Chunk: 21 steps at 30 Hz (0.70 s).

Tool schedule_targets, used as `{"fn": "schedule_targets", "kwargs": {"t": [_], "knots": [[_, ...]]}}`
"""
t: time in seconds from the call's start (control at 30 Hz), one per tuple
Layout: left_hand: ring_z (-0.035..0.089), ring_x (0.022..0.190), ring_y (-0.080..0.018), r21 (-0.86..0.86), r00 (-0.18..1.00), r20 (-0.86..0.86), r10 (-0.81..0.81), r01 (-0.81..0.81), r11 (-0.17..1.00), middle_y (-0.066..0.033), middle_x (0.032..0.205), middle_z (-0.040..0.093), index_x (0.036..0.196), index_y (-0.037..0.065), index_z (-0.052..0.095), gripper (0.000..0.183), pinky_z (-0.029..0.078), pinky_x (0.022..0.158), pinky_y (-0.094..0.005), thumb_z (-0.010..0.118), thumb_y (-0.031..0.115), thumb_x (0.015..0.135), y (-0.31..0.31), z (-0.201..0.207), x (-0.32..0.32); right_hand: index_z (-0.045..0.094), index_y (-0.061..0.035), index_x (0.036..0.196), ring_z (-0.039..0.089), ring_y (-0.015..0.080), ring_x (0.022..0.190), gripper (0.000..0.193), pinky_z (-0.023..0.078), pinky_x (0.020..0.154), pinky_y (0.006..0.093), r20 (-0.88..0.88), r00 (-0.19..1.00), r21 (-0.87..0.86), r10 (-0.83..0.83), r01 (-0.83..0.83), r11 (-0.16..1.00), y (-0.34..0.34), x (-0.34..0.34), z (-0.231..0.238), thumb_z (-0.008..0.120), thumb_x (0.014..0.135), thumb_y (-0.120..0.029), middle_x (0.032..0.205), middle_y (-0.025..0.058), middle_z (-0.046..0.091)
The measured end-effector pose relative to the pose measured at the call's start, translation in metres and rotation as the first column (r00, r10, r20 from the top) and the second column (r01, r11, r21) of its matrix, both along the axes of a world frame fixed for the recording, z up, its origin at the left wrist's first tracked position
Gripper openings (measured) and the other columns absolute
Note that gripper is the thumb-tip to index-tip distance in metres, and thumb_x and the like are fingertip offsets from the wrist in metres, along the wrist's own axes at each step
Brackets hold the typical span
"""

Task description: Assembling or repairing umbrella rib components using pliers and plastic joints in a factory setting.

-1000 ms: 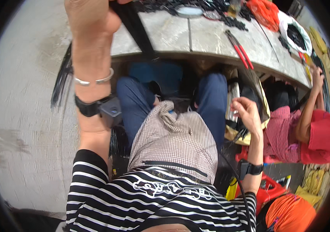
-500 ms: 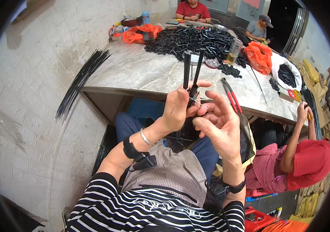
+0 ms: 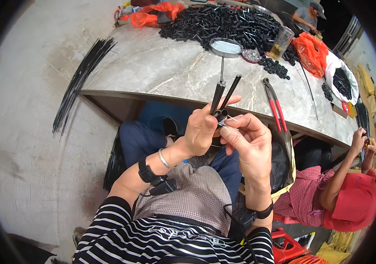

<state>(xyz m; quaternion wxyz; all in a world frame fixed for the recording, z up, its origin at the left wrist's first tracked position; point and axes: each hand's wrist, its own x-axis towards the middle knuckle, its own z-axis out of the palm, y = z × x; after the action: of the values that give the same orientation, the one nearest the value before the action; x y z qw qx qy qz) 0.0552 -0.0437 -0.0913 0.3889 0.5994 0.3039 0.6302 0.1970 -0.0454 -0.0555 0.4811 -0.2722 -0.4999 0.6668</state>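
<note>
My left hand (image 3: pixel 200 132) is closed around a few slim black rods (image 3: pixel 217 99) that point up and away from me. A short black tube (image 3: pixel 222 114) with an open round end shows beside its fingers. From the right, my right hand (image 3: pixel 252 143) pinches with thumb and fingertips at thin whitish strands (image 3: pixel 231 125) by the base of the rods. The exact contact of the fingertips is partly hidden. Beyond the rods, a thin metallic rod (image 3: pixel 222 70) lines up with a round dish of white material (image 3: pixel 226 47).
Red-handled pliers (image 3: pixel 276 108) lie at the near edge of the marble-patterned table (image 3: pixel 152 66). A heap of black parts (image 3: pixel 223 26) covers its far side. Long black rods (image 3: pixel 82 81) jut over its left end. A person in a red cap (image 3: pixel 351 198) works at my right.
The view has tipped downward, so the table sits higher. My right fingers have drawn together into a pinch on the strands. The black rods stay in my left hand.
</note>
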Motion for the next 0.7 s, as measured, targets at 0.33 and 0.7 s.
{"fn": "schedule_targets", "kwargs": {"t": [0.33, 0.7], "knots": [[0.033, 0.053, -0.0003, -0.153, 0.983, 0.171, -0.074, 0.101, 0.983, 0.007, 0.064, 0.042, 0.128, -0.004, 0.046, 0.076, 0.027, 0.047, -0.0155, 0.041, 0.061, 0.089, 0.034, -0.042, -0.023, 0.058, 0.0021, 0.11, 0.063, 0.0287, 0.09, 0.051, 0.05, 0.077, 0.0381, 0.701, 0.391, 0.666, -0.596, -0.063, 0.743, 0.083, 0.053, -0.034, 0.074, 0.076, -0.032, 0.102, 0.018, 0.063], [0.032, 0.044, -0.003, -0.225, 0.989, 0.138, 0.049, -0.017, 0.974, 0.0044, 0.052, 0.035, 0.114, -0.013, 0.05, 0.085, 0.026, 0.042, -0.0193, 0.028, 0.066, 0.091, 0.045, -0.046, -0.05, 0.058, 0.004, 0.091, 0.056, 0.0185, 0.06, 0.024, 0.046, 0.055, 0.0304, 0.9, 0.375, 0.209, -0.22, 0.071, 0.975, 0.133, 0.095, -0.047, 0.049, 0.094, -0.018, 0.081, 0.0121, 0.059]]}}
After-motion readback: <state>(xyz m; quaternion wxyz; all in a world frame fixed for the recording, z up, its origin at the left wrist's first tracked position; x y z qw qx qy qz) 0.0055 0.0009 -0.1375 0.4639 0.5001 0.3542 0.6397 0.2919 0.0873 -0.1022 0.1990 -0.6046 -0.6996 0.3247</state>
